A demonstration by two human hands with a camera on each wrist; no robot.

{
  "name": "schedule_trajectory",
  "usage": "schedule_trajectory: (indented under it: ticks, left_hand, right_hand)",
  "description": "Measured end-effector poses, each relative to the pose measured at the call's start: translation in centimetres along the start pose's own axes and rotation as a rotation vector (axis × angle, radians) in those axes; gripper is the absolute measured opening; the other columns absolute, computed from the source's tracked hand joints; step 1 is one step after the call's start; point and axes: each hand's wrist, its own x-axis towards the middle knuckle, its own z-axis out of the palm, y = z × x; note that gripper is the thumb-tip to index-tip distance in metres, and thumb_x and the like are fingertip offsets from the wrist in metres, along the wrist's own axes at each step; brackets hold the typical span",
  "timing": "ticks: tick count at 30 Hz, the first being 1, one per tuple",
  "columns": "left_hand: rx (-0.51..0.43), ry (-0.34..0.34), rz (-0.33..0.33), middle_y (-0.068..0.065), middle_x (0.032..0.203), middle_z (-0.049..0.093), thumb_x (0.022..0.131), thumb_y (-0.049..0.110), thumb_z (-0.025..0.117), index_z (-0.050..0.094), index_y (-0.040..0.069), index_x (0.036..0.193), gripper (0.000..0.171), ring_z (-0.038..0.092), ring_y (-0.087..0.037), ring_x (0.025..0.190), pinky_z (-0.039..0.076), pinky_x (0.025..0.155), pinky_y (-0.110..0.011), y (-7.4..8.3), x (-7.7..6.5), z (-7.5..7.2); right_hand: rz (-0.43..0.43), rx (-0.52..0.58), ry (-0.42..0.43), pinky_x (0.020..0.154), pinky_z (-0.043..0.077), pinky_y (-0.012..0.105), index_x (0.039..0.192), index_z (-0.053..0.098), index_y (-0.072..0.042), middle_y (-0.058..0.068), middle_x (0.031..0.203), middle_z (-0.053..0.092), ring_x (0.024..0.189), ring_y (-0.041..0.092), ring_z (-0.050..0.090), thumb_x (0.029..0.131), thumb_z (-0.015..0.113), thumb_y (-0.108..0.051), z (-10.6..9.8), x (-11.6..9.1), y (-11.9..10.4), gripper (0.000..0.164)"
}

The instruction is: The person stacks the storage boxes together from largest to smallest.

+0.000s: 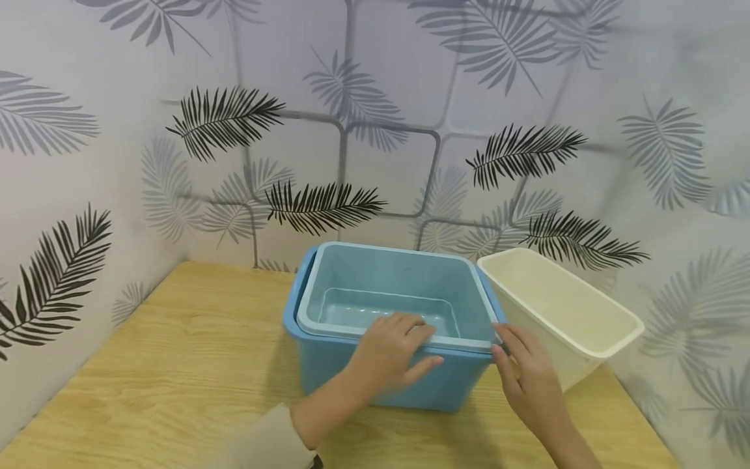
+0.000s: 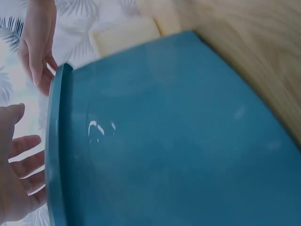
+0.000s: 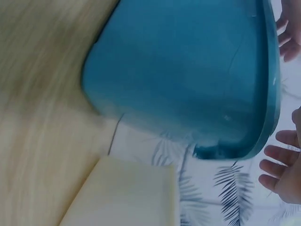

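Pale patterned walls point(image 1: 398, 71) fill the upper half of the head view, printed with five black fronds and many fainter grey ones. Below spreads one wood-grain tabletop point(image 1: 193, 365), running from the lower left of the frame to the lower right.

I count three bins on it. The largest, a blue bin point(image 1: 457, 381), stands upright at the centre of the frame. One light blue bin point(image 1: 398, 273) sits nested inside it, its pale rim showing just within the blue rim and slightly above it. One cream bin point(image 1: 556, 309) stands just beside them at the right of the frame, its open top facing up and its long side set at a slant.

Two bare hands are at the front of the nested pair. The left hand point(image 1: 389, 355), below centre, lies across the front rims, its fingers straight and spread, its thumb apart on the outer side. The right hand point(image 1: 530, 374), lower right, is at the front right corner, its fingers loosely bent and parted; I cannot tell whether they touch the rim.

One light sleeve point(image 1: 269, 443) covers the left forearm at the bottom edge, with a small dark band point(image 1: 317, 462) beside its cuff.
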Motion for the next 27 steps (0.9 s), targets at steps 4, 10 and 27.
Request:
schedule_trajectory:
  ticks: [4,10,27]
  left_hand:
    - [0.01,-0.018,0.033,-0.003,0.105,0.067,0.082,0.048,0.064,0.066,0.012,0.107,0.044,0.063,-0.016,0.097,0.052,0.078,-0.028,1.8,1.1,1.8]
    - [0.085,-0.078,0.022,0.001,0.113,0.065,0.082,0.055,0.059,0.062,0.017,0.116,0.051,0.061,-0.013,0.104,0.05,0.086,-0.026,4.1,2.7,4.0]
    - [0.166,-0.036,0.199,0.011,0.114,0.061,0.078,0.055,0.062,0.059,0.021,0.115,0.051,0.055,-0.006,0.111,0.039,0.102,-0.021,9.4,7.5,8.2]
  right_hand:
    - [0.017,-0.075,0.038,0.106,0.033,0.028,0.113,0.058,0.011,0.027,0.111,0.059,0.103,0.043,0.053,0.092,0.055,-0.014,-0.9,-1.2,1.8,0.032]
    - [0.056,-0.168,-0.004,0.094,0.035,0.059,0.116,0.054,0.013,0.031,0.114,0.055,0.107,0.049,0.048,0.091,0.054,-0.016,-2.3,-3.0,4.0,0.038]
    - [0.117,-0.39,-0.107,0.083,0.036,0.071,0.119,0.047,0.016,0.041,0.118,0.047,0.107,0.059,0.041,0.097,0.035,-0.046,-4.0,-5.2,8.1,0.067]
